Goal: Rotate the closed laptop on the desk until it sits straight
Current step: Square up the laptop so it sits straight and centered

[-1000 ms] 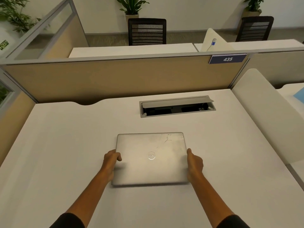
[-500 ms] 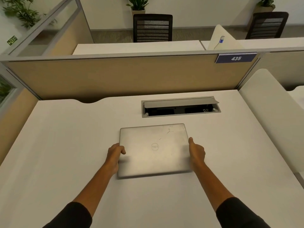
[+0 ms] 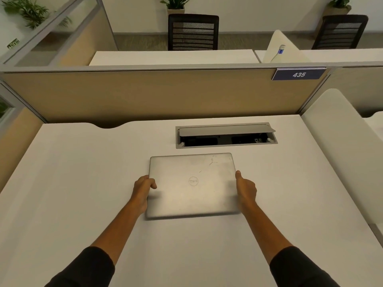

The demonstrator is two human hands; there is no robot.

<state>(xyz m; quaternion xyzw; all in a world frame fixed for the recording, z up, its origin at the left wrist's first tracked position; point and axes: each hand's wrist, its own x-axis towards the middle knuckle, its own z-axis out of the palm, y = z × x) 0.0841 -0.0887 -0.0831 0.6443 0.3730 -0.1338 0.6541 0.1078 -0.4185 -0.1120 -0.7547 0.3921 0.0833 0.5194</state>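
- The white desk (image 3: 72,183) fills the lower two thirds of the frame, bare apart from what I name here; its far edge has a shallow curved notch at the upper left.
- A tan partition (image 3: 145,94) with a grey top rail runs across the frame above the desk, and a blue plate reading 435 (image 3: 299,74) hangs at its upper right.
- Beyond it, along the top of the frame, lie another white desk, two black mesh chairs (image 3: 193,32) and potted plants.
- The closed silver laptop (image 3: 192,185) lies flat at the centre of the frame, just below the cable hatch; its far edge tilts slightly, the right corner a little higher in the frame than the left.
- Compared with a second ago, the laptop sits farther from me and closer to the hatch, and more of my dark sleeves shows at the bottom of the frame.
- The grey cable hatch (image 3: 226,135) is sunk in the desk right of centre, its flap raised over a dark opening.
- My left hand (image 3: 143,191) clasps the laptop's left edge, thumb curled over onto the lid, the other fingers hidden underneath.
- My right hand (image 3: 245,189) presses against the right edge, thumb stretched along it; I cannot tell whether the other fingers curl under.
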